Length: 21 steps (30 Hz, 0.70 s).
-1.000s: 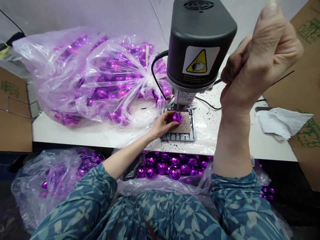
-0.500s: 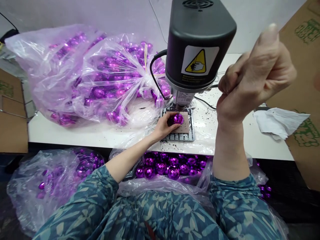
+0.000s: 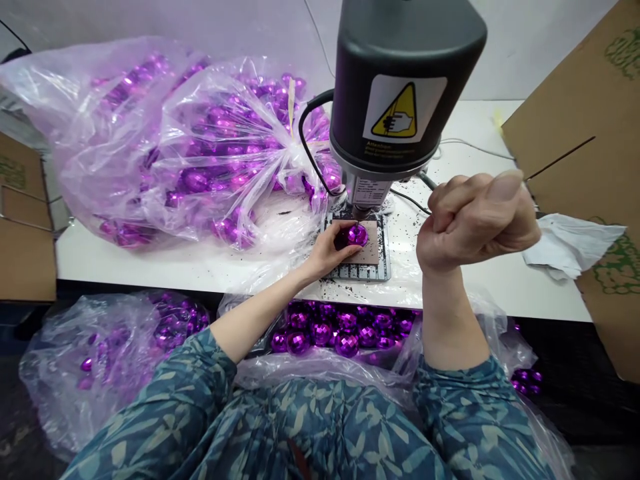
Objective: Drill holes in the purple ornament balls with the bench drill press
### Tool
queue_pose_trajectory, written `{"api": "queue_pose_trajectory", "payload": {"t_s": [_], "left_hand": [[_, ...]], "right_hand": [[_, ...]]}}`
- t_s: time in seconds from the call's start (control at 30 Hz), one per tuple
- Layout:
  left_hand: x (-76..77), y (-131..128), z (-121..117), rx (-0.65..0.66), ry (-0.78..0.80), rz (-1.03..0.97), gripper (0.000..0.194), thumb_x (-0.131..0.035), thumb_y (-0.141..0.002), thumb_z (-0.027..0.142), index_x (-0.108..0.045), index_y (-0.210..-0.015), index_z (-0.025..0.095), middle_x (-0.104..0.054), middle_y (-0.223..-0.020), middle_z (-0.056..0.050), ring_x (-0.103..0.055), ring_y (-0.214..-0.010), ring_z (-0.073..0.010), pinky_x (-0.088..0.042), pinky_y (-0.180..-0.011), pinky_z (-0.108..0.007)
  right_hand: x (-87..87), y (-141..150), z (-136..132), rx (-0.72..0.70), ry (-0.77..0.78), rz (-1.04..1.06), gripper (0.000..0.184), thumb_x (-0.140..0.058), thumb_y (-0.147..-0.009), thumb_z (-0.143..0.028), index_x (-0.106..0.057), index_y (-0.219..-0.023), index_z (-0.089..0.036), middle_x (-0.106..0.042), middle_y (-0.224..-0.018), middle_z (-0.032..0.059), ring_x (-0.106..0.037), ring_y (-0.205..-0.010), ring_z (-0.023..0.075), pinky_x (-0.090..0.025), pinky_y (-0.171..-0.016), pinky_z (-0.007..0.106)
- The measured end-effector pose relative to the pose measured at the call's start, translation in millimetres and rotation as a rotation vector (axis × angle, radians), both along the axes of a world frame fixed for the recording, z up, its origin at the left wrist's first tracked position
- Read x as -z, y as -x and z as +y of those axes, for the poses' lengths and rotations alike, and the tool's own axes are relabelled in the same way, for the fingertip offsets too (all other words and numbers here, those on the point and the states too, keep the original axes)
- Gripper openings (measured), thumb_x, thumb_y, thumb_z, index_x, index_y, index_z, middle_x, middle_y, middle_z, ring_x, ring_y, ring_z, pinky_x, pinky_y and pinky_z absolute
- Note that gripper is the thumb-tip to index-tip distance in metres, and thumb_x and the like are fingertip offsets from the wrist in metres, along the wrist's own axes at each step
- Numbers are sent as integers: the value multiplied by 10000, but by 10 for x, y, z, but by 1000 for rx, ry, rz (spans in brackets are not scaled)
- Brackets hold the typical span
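Observation:
My left hand pinches a shiny purple faceted ball between thumb and fingers. The ball rests on a brown square board on the slotted metal base of a bench drill press, right under its chuck. Whether the bit touches the ball is too small to tell. Beside the machine, my right hand is closed in a fist around the drill press lever; only a short rod at the machine's side shows, the rest being hidden by the fist.
A large clear bag of purple balls lies on the white table. More balls sit in plastic below the front edge, with another bag at lower left. Dark shavings surround the base. White paper and cardboard are at right.
My right fist has come down and slightly left, its thumb now turned to the right. My left hand keeps the ball in the same place. The view has shifted slightly.

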State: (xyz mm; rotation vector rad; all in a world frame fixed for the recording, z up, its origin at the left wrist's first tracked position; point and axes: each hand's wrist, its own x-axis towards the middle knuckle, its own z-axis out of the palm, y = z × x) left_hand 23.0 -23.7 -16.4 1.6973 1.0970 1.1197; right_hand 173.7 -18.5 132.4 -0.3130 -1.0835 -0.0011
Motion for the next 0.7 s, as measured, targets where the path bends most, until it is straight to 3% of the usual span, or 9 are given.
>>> {"api": "queue_pose_trajectory", "payload": {"t_s": [0.17,0.3,0.5,0.63,0.7], "left_hand": [[2,1,-2,-4,12,-6,493,-824,-806,373,-619,-1225,214,-696,-1261,-102,-653,-1159,-267,-504,-1059,-461],[9,0,4,-4,2,-5,493,-824,-808,373,-618,-1225,208,-700,-1246,-100,-656,-1149,-262,-508,-1052,-456],[21,0,6,-1,-17,1,500,-816,-819,389,-612,-1240,211,-699,-1246,-106,-660,-1135,-262,-521,-1031,-450],[15,-2,1,-15,-10,10,489,-828,-805,375,-620,-1218,216,-701,-1237,-103,-659,-1135,-268,-520,-1033,-461],[12,-16,5,-18,-8,0,487,-832,-799,375,-623,-1209,216,-702,-1231,-102,-659,-1131,-268,-519,-1032,-463]], "right_hand": [[181,-57,82,79,-98,-14,556,-567,-905,-330,-118,-621,-164,-58,-419,-70,-147,-306,8,-181,-333,182],[226,-83,108,124,-153,-69,495,-518,-916,-280,-105,-665,-174,-85,-412,-77,-123,-299,10,-167,-324,185],[226,-111,107,-15,-307,-219,371,-427,-875,-73,-148,-660,-190,-192,-421,-80,-188,-318,25,-194,-330,198],[269,-111,102,-38,-336,-237,430,-453,-885,-86,-170,-576,-184,-213,-383,-76,-203,-304,25,-185,-311,208],[205,-85,73,-59,-323,-195,464,-494,-896,-100,-180,-563,-174,-196,-383,-80,-204,-301,18,-176,-318,196]]}}
